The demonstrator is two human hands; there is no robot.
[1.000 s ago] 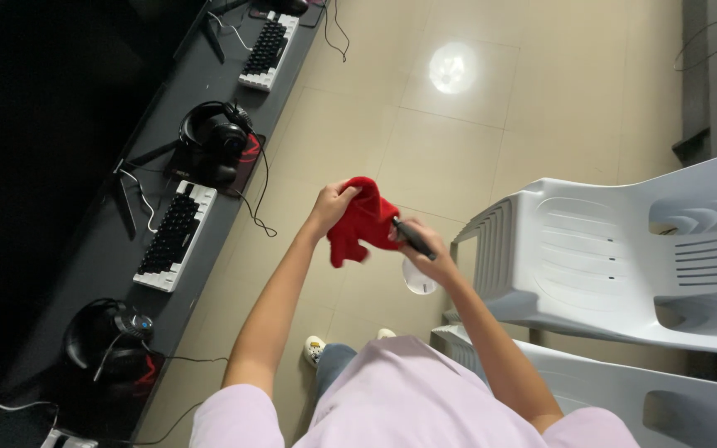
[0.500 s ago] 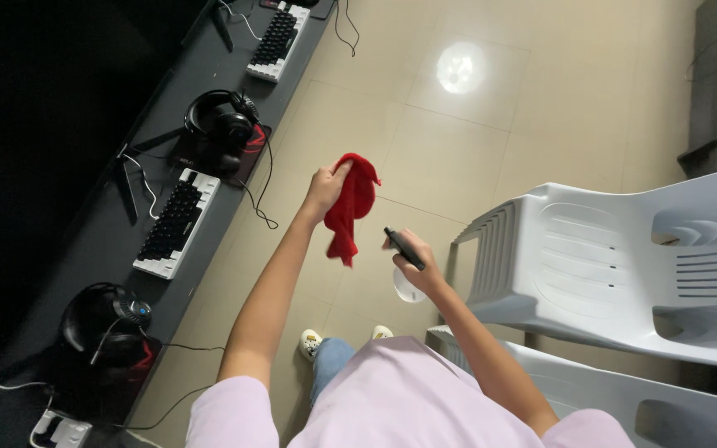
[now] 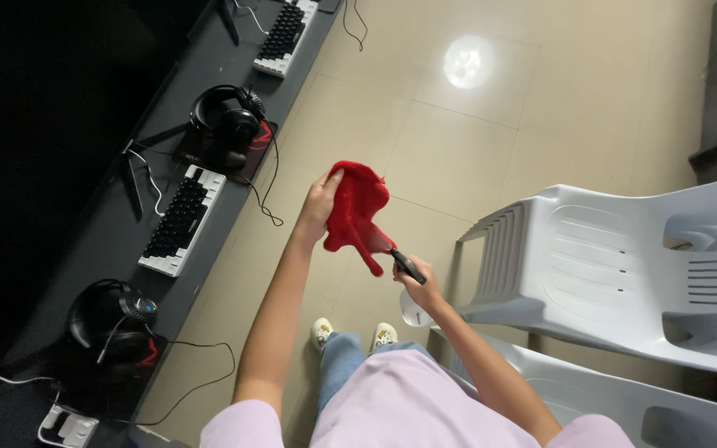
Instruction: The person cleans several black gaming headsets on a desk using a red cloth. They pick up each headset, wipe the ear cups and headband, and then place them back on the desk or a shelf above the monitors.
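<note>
Above the beige tiled floor, both bare hands are raised in front of the body. Left hand: fingers closed on the upper edge of a red cloth, thumb side toward the camera. Cloth hangs from that grip, bulk to the right of and below the hand, a narrow tail trailing down toward the right hand. Right hand: fingers wrapped around a small dark object, slim and stick-like, its upper end just touching or overlapping the cloth's tail; cannot tell which. A pale rounded object shows under the right hand; whether held, cannot tell.

Surroundings: dark desk along the left with two keyboards, black headphones between them, a second headset lower down, cables looping off the edge. White plastic chairs stacked to the right, near the right forearm. Feet in pale shoes visible on the floor below the hands
</note>
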